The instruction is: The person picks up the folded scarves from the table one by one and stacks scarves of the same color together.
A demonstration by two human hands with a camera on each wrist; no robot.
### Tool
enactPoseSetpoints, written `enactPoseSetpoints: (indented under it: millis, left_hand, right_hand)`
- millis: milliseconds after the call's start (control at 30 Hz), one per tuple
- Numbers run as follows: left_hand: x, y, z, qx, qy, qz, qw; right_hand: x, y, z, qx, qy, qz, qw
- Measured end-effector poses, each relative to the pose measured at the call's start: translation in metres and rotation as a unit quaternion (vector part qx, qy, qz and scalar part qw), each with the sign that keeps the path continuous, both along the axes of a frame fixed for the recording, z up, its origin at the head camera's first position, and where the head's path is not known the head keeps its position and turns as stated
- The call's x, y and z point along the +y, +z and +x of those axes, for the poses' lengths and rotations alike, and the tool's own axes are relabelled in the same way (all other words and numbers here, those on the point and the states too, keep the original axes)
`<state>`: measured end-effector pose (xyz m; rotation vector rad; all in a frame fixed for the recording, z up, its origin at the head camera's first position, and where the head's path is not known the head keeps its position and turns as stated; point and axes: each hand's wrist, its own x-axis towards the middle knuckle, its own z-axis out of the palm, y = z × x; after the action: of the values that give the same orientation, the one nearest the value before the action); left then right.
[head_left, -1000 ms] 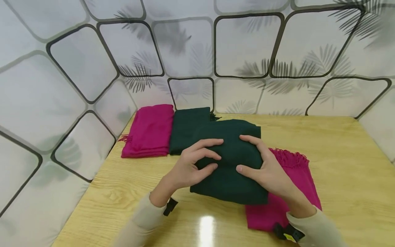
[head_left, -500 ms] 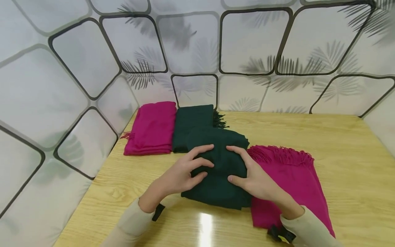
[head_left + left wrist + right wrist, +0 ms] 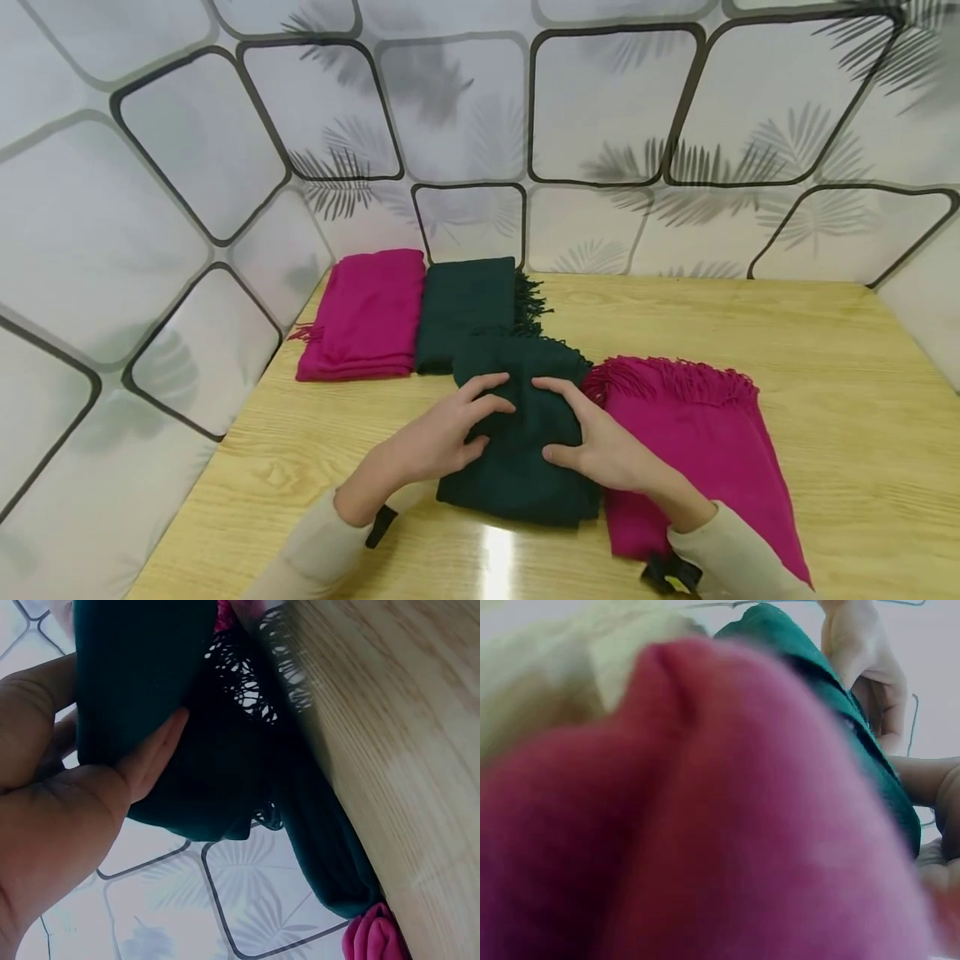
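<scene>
Between my two hands is a folded dark green scarf (image 3: 525,492), with fringe showing along its far edge. My left hand (image 3: 438,442) grips its left side; in the left wrist view, fingers and thumb (image 3: 154,754) lie on either side of a fold. At the opposite side my right hand (image 3: 611,450) holds the scarf, thumb and index finger over the top and other fingers hidden. A magenta scarf (image 3: 697,458) with fringe lies spread flat close to my right hand and fills much of the right wrist view, blurred.
At the back left of the wooden table (image 3: 847,400) lie a folded magenta scarf (image 3: 367,317) and, beside it, another folded dark green scarf (image 3: 468,304). The held scarf overlaps that one's near edge in the head view. Patterned fabric (image 3: 592,108) walls the table's back and left.
Both hands have brought the green scarf left and nearer to me. More of the right magenta scarf and the back green scarf's fringe now shows.
</scene>
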<state>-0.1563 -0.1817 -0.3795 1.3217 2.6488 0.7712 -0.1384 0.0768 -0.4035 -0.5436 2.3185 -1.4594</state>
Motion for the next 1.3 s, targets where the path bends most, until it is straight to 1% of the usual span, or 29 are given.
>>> enactPoseSetpoints:
  millis: [167, 267, 367, 433, 567, 667, 733, 800, 867, 900, 967, 1067, 1167, 1233, 1300]
  left_hand:
    - [-0.003, -0.001, 0.001, -0.023, 0.006, -0.042, 0.9988]
    - [-0.005, -0.001, 0.003, -0.040, -0.002, -0.071, 0.9967]
    - [-0.007, 0.002, 0.006, -0.046, -0.011, -0.087, 0.9951]
    - [-0.008, 0.007, 0.009, -0.047, -0.014, -0.091, 0.9947]
    - [-0.012, 0.023, 0.019, -0.048, -0.020, -0.073, 0.9960]
    - [-0.018, 0.038, 0.028, -0.058, -0.030, -0.050, 0.9966]
    - [-0.023, 0.047, 0.035, -0.066, -0.039, -0.038, 0.9963]
    - [-0.027, 0.054, 0.040, -0.074, -0.048, -0.026, 0.9958]
    - [-0.030, 0.058, 0.042, -0.080, -0.053, -0.016, 0.9953]
    - [-0.030, 0.058, 0.041, -0.082, -0.052, -0.013, 0.9952]
    - [-0.029, 0.055, 0.034, -0.089, -0.048, -0.010, 0.9949]
    - [-0.025, 0.042, 0.016, -0.097, -0.030, -0.017, 0.9947]
    - [-0.020, 0.023, 0.000, -0.095, -0.014, -0.036, 0.9948]
    - [-0.018, 0.013, -0.007, -0.095, -0.006, -0.051, 0.9942]
    - [-0.016, 0.005, -0.011, -0.095, -0.001, -0.061, 0.9936]
  right_hand:
    - [-0.004, -0.004, 0.001, -0.017, 0.035, -0.016, 0.999]
    - [-0.005, -0.004, 0.002, -0.030, 0.048, -0.015, 0.998]
    - [-0.007, -0.003, 0.005, -0.036, 0.057, -0.017, 0.998]
    - [-0.007, 0.001, 0.008, -0.044, 0.061, -0.025, 0.997]
    - [-0.006, 0.015, 0.020, -0.057, 0.058, -0.033, 0.996]
    - [-0.003, 0.030, 0.033, -0.076, 0.068, -0.065, 0.993]
    - [-0.001, 0.039, 0.042, -0.097, 0.081, -0.100, 0.987]
    - [0.000, 0.045, 0.048, -0.120, 0.097, -0.140, 0.978]
    - [0.000, 0.048, 0.050, -0.134, 0.106, -0.166, 0.971]
    - [0.001, 0.047, 0.049, -0.141, 0.108, -0.175, 0.968]
    - [0.001, 0.043, 0.043, -0.154, 0.107, -0.186, 0.964]
    - [0.001, 0.030, 0.027, -0.166, 0.088, -0.179, 0.966]
    - [0.001, 0.015, 0.013, -0.168, 0.059, -0.149, 0.973]
    - [0.002, 0.007, 0.006, -0.164, 0.044, -0.127, 0.977]
    - [0.003, 0.001, 0.001, -0.149, 0.033, -0.102, 0.983]
